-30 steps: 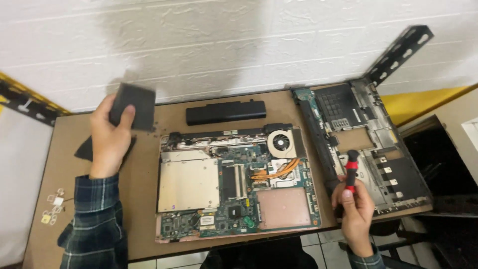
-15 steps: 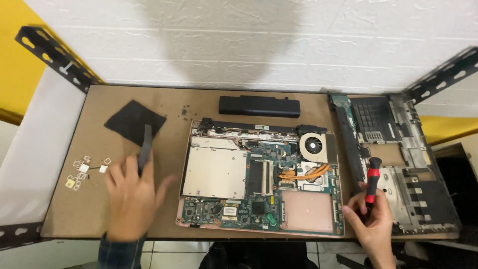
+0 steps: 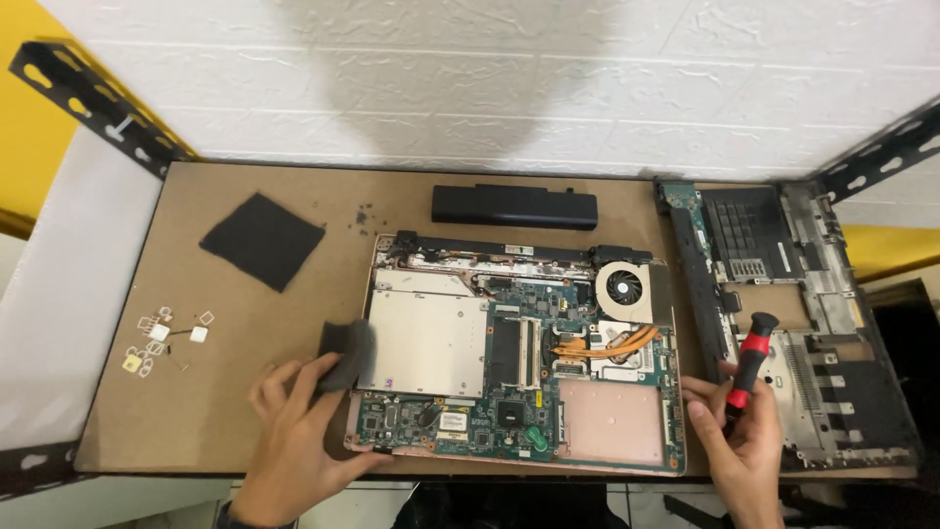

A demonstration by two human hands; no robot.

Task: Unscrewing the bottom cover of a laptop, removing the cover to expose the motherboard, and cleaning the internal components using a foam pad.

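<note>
1. Fingers of the left hand (image 3: 294, 411) pinch a small dark grey pad (image 3: 345, 355) against the left edge of the opened laptop base (image 3: 519, 358), where the silver drive cover (image 3: 423, 343) sits.
2. The right hand (image 3: 744, 441) is clamped around a red-and-black screwdriver (image 3: 749, 364), held upright and parked off the board, over the removed bottom shell (image 3: 793, 323).
3. The battery (image 3: 515, 206) lies apart behind the base, a black cloth square (image 3: 261, 239) to the left.
4. Small loose parts (image 3: 162, 338) are grouped near the table's left edge, away from the work.
</note>
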